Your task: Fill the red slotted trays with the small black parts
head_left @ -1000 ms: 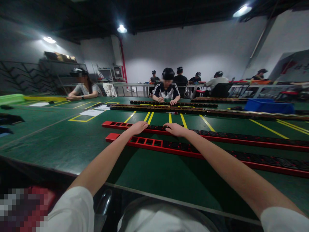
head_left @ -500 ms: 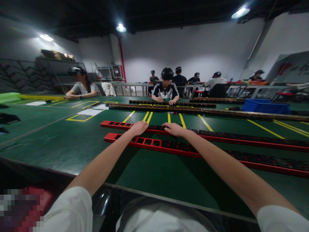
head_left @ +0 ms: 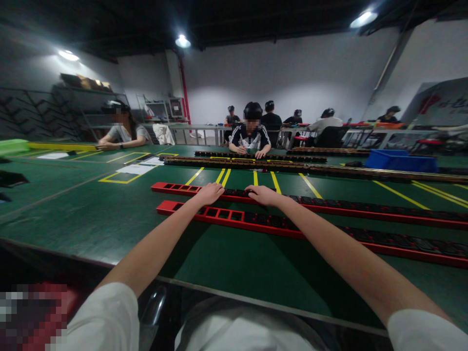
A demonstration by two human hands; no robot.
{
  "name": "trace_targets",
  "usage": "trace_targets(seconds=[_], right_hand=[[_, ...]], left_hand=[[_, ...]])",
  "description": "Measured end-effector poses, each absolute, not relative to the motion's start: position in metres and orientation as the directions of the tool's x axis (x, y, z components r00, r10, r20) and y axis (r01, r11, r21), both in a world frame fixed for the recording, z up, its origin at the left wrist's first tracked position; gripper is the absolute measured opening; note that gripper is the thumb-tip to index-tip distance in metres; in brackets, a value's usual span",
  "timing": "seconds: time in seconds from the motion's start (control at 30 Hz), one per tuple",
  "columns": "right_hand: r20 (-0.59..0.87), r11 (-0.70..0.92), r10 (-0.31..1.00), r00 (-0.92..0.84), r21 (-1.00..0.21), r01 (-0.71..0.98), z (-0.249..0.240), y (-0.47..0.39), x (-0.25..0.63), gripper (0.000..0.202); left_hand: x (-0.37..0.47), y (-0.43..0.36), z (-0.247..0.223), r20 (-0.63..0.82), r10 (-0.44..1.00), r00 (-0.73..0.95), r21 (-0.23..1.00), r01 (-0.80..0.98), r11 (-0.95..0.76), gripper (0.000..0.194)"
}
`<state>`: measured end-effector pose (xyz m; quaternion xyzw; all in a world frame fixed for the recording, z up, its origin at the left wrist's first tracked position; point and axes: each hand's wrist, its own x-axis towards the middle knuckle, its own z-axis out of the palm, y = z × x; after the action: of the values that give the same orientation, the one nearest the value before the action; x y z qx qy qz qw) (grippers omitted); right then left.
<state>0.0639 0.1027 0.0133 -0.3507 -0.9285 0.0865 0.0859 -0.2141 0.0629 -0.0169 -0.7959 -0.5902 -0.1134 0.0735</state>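
Two long red slotted strips lie side by side on the green table. The far strip [head_left: 160, 187] is beneath both my hands, its left slots bare and black square inserts [head_left: 310, 200] filling it to the right. My left hand [head_left: 210, 194] is closed over the far strip, fingers bent along it. A short way to the right, my right hand [head_left: 264, 196] has its fingers curled down onto a black insert in the same strip; its fingertips are partly hidden. Closer to me, the near strip [head_left: 166, 208] passes under my forearms, with bare slots left and black inserts right.
Long dark rails [head_left: 234, 163] cross the table beyond the strips. A blue bin [head_left: 402, 161] stands at the right, and white papers [head_left: 135, 169] lie at the left. A co-worker [head_left: 252, 134] sits opposite; another person [head_left: 126, 129] sits at the far left.
Hardly anything differs. Both hands stay in the same places on the far strip, and the view has shifted very slightly.
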Motion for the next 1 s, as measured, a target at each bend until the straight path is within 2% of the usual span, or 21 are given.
trace_targets(seconds=[0.53, 0.73, 1.0], right_hand=[[0.087, 0.731, 0.675, -0.732, -0.215, 0.648, 0.015, 0.101, 0.064, 0.04], [0.094, 0.744, 0.661, -0.744, -0.21, 0.634, 0.014, 0.102, 0.064, 0.04], [0.102, 0.745, 0.661, -0.743, -0.208, 0.634, 0.013, 0.102, 0.062, 0.039]], left_hand=[[-0.213, 0.065, -0.02, 0.303, 0.924, 0.233, 0.071, 0.961, -0.266, 0.04], [-0.21, 0.064, -0.018, 0.3, 0.895, 0.33, 0.105, 0.921, -0.374, 0.04], [-0.205, 0.057, -0.013, 0.304, 0.892, 0.335, 0.111, 0.917, -0.383, 0.039]])
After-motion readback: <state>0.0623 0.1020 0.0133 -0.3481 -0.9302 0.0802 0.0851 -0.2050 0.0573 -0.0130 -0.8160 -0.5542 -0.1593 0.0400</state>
